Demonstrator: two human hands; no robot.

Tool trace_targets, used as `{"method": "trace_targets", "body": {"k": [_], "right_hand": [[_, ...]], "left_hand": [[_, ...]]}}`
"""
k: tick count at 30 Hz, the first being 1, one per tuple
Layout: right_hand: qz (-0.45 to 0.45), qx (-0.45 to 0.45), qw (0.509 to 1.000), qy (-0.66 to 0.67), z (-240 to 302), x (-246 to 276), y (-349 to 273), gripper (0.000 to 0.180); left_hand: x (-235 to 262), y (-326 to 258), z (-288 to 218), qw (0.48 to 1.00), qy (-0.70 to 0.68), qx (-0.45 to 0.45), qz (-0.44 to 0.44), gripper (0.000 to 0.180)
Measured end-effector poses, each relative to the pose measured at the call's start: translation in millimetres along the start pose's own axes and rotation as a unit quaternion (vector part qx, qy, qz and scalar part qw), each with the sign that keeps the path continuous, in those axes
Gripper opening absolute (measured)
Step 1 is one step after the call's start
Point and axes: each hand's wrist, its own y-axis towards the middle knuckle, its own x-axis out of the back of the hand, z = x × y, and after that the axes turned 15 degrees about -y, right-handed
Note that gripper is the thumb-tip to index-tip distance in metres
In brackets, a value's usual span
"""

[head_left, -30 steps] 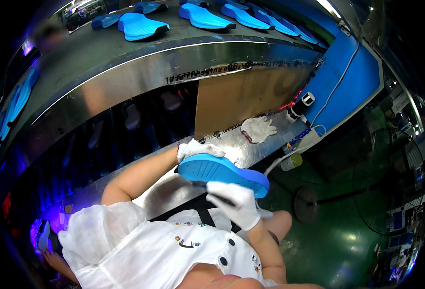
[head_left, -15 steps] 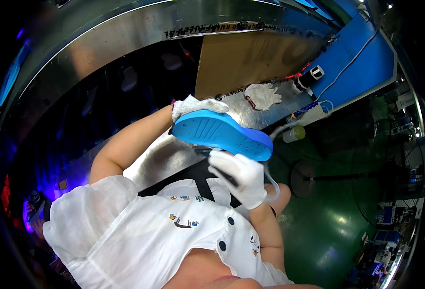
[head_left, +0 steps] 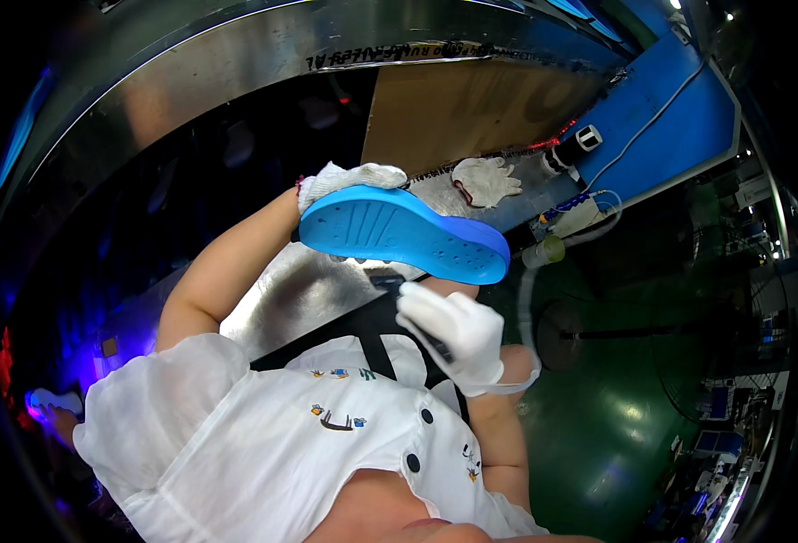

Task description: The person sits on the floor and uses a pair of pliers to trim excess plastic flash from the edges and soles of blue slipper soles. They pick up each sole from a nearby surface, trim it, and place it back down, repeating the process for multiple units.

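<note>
My left hand (head_left: 352, 183), in a white knit glove, grips a bright blue shoe sole (head_left: 399, 233) by its far edge. The sole is tilted so that its grooved, dotted face turns toward me. Just below its near edge is my right hand (head_left: 458, 333), also gloved in white and closed on a slim dark tool (head_left: 387, 282) with a brush-like tip. That tip sits apart from the sole. A pale flexible tube (head_left: 527, 312) curves up behind the right wrist. My right fingers partly hide the tool's handle, and motion blurs them.
Beyond the sole, a brown cardboard sheet (head_left: 471, 113) leans by the metal bench. A spare white glove (head_left: 487, 181) lies near a black-and-white cylinder (head_left: 573, 147) and a blue panel (head_left: 661, 118). At far left, another person's hand (head_left: 59, 421) holds a pale sole-like piece. Right stands a floor fan (head_left: 562, 335).
My left hand and the blue sole have shifted a little up and left. My right hand and the tool now sit farther below the sole, and the tube has swung outward to the right.
</note>
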Motion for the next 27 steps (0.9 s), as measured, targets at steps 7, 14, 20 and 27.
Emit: {"method": "trace_targets", "body": {"k": [7,14,20,27], "right_hand": [[-0.032,-0.039,0.997,0.054,1.8,4.8,-1.5,0.028],[-0.075,-0.012,0.973,0.22,-18.3,-8.8,-3.9,0.03],[-0.181,-0.143,0.913,0.337,-23.0,-30.6,-12.3,0.031],[-0.197,-0.175,0.917,0.299,-11.2,-42.1,-6.5,0.028]], "left_hand": [[-11.7,-12.2,-3.2,0.992,-0.015,-0.111,-0.056,0.045],[4.8,-48.9,-4.7,0.981,-0.079,-0.168,0.058,0.035],[7.2,-128.1,-94.0,0.874,-0.175,-0.14,0.431,0.102],[-36.5,-112.8,-69.6,0.824,-0.252,-0.463,0.209,0.074]]}}
